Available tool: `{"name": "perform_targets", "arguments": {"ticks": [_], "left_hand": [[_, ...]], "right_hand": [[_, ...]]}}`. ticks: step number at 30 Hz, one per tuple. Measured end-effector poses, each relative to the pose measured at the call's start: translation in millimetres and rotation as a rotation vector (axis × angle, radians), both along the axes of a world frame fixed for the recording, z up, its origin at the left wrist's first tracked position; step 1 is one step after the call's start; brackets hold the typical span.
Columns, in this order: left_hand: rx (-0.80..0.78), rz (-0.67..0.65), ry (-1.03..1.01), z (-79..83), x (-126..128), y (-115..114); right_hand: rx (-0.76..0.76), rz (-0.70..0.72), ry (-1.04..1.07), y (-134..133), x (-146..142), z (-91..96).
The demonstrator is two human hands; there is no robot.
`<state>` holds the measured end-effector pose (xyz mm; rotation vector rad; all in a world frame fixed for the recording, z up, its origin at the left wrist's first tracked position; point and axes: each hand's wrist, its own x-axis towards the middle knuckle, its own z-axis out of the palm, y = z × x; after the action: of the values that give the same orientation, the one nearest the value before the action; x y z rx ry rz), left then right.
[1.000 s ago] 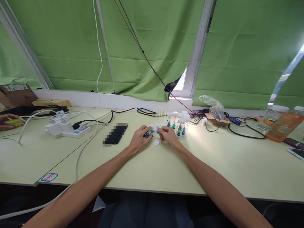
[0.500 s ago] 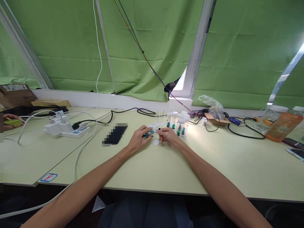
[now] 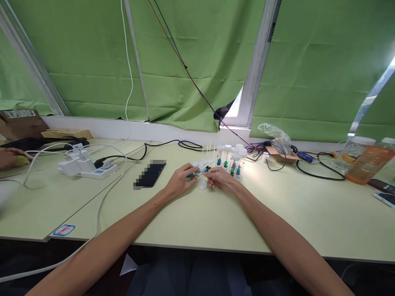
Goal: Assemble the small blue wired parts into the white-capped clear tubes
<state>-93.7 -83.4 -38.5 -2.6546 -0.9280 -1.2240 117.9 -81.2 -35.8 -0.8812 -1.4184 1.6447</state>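
My left hand (image 3: 181, 180) is closed around a small blue piece (image 3: 191, 175); its exact kind is too small to tell. Facing it, my right hand (image 3: 220, 178) has its fingers pinched together at the same spot, on something small I cannot make out. A dark tip shows above the right fingers. Just below the fingertips, a round white cap (image 3: 203, 186) lies on the table. Behind and right of my right hand stand several clear tubes with white lids (image 3: 235, 157), holding blue and green pieces with thin stems. More white caps (image 3: 207, 161) lie behind the hands.
A black phone (image 3: 151, 174) lies left of my left hand. Further left are a white power strip (image 3: 100, 172) with plugs and cables, and another person's hand (image 3: 10, 158). To the right are a small cardboard box (image 3: 280, 155), black cables and an orange bottle (image 3: 368, 165).
My right fingers have shifted slightly at the small piece, while my left hand stays nearly in place. At the far left, the other person's hand has moved and is blurred.
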Motion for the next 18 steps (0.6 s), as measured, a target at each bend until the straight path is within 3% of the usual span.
{"name": "perform_targets", "arguments": {"ticks": [18], "left_hand": [[0.147, 0.007, 0.087, -1.8, -1.8, 4.0]], "right_hand": [[0.003, -0.026, -0.075, -1.0, -1.2, 0.6]]}}
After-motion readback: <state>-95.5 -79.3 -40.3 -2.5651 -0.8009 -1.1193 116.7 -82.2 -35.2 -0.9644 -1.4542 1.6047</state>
